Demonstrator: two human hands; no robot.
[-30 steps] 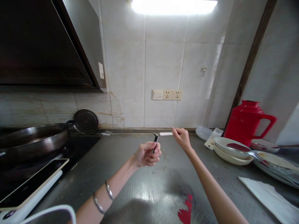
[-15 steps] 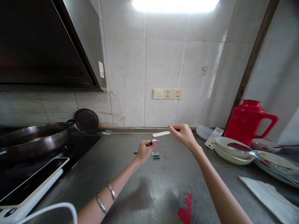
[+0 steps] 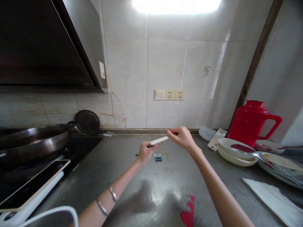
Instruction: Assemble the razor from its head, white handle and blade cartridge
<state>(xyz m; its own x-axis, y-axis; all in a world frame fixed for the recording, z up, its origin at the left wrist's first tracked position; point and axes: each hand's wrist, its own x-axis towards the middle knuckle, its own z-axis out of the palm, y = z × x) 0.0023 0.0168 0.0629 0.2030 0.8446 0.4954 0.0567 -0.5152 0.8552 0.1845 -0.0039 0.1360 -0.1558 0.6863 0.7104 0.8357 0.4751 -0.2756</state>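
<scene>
My right hand (image 3: 182, 137) pinches one end of a flat white stick (image 3: 159, 140) above the counter. The stick's other end slants down to the fingertips of my left hand (image 3: 145, 152), touching or just over them. My left fingers are closed round a small dark and silver object, now mostly hidden behind the stick and the thumb. Just right of that hand, on the metal counter, lie small dark green strips (image 3: 158, 160) with a clear piece (image 3: 157, 155) beside them. Another short dark strip (image 3: 136, 154) pokes out left of my left hand.
To the left, a pan (image 3: 35, 142) stands on the black stove, with a phone (image 3: 35, 184) in front of it. Stacked bowls (image 3: 236, 159), a red thermos jug (image 3: 253, 123) and a white paper sheet (image 3: 272, 197) are at the right. A red patch (image 3: 188, 214) marks the near counter.
My right hand has moved left and slightly down, bringing the white stick over the small object in my left hand, which was showing before. The left hand stays almost in place.
</scene>
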